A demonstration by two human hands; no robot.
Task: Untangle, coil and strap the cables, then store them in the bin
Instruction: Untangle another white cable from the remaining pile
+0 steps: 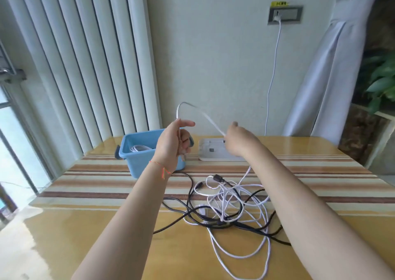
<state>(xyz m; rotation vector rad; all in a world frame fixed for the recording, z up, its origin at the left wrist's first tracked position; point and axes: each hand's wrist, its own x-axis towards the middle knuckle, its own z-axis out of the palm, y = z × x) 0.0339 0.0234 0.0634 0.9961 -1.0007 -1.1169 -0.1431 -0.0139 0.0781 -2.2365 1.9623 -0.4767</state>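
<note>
Two bare hands are raised above a striped wooden table (89,174), a white cable (193,106) arching between them. The left hand (174,145), a thin red string bracelet (160,167) at its wrist, holds the cable upright with lower fingers curled round it, thumb and forefinger extended. The right hand (239,139) pinches the same cable's other run, which drops from there toward the table; the fingertips themselves are blurred. On the near side of the table, between the forearms, lies a tangle of white and black cables (230,205), loops crossing over one another, a black plug (218,178) showing at its far edge. At far left on the table stands a blue plastic bin (136,164) with dark handles; a coiled white cable (140,148) lies inside it. Just right of the bin, partly behind the right hand, rests a white tray-like object (211,154), its contents too small to tell. On the far wall a white charger (277,17) sits in a grey socket panel (285,14), its lead hanging down behind the table. Vertical blinds (85,55) hang at left, a tied white curtain (333,66) at right.
</note>
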